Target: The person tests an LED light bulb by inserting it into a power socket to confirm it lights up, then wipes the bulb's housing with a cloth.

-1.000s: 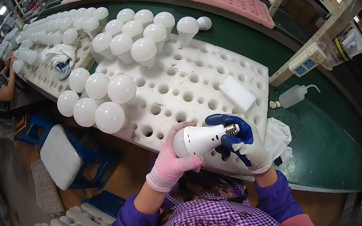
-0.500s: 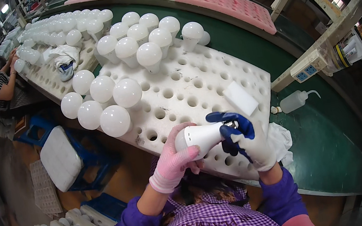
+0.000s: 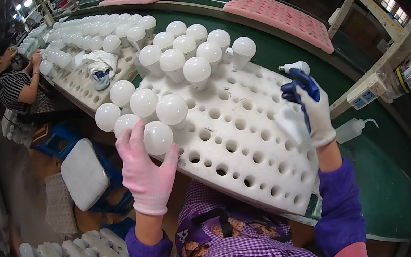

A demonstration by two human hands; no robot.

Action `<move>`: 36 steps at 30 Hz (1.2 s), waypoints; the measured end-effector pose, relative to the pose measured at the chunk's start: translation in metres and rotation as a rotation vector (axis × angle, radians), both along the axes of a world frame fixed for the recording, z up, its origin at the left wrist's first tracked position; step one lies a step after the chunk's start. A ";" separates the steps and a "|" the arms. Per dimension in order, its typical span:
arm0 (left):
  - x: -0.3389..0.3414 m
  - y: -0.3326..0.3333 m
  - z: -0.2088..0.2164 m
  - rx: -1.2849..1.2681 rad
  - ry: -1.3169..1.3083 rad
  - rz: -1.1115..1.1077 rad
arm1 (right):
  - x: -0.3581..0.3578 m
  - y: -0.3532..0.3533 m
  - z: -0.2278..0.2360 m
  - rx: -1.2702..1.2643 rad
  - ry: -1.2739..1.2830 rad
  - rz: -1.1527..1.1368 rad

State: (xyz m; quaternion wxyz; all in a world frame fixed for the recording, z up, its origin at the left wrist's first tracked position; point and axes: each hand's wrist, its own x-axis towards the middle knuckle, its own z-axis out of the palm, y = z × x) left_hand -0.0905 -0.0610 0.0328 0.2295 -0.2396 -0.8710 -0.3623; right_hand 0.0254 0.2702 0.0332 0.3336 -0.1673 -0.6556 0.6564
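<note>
My left hand (image 3: pixel 148 167), in a pink glove, has its thumb and fingers spread around the globe of a white light bulb (image 3: pixel 158 137) at the board's front left corner; a firm grip does not show. Several like bulbs (image 3: pixel 172 109) stand beside it in the white foam board (image 3: pixel 218 142). On the right, my right hand (image 3: pixel 309 104), in a white glove with blue fingers, has its fingers bent and apart. Just beyond its fingertips a light bulb (image 3: pixel 297 67) lies on its side. Beside the palm is a blurred white block (image 3: pixel 290 123); whether they touch I cannot tell.
More bulbs (image 3: pixel 196 69) fill the board's far side. A squeeze bottle (image 3: pixel 350 130) and a socket box (image 3: pixel 367 95) are at right; a pink foam board (image 3: pixel 279 17) lies behind. At far left another person (image 3: pixel 21 85) works. A stool (image 3: pixel 85 174) stands below.
The light bulb that both hands held is out of them. My left hand has moved left to a standing bulb, my right hand away to the upper right. The whole view has shifted.
</note>
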 end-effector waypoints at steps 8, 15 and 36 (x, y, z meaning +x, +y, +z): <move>-0.001 -0.007 0.003 0.043 -0.185 -0.236 | 0.024 -0.132 0.011 -0.323 -0.388 0.444; 0.048 0.005 -0.025 0.775 -0.823 -0.634 | 0.024 -0.158 -0.013 -0.669 -0.237 0.501; 0.059 0.020 -0.034 0.672 -1.141 -0.633 | 0.035 -0.173 0.000 -0.358 -0.172 0.153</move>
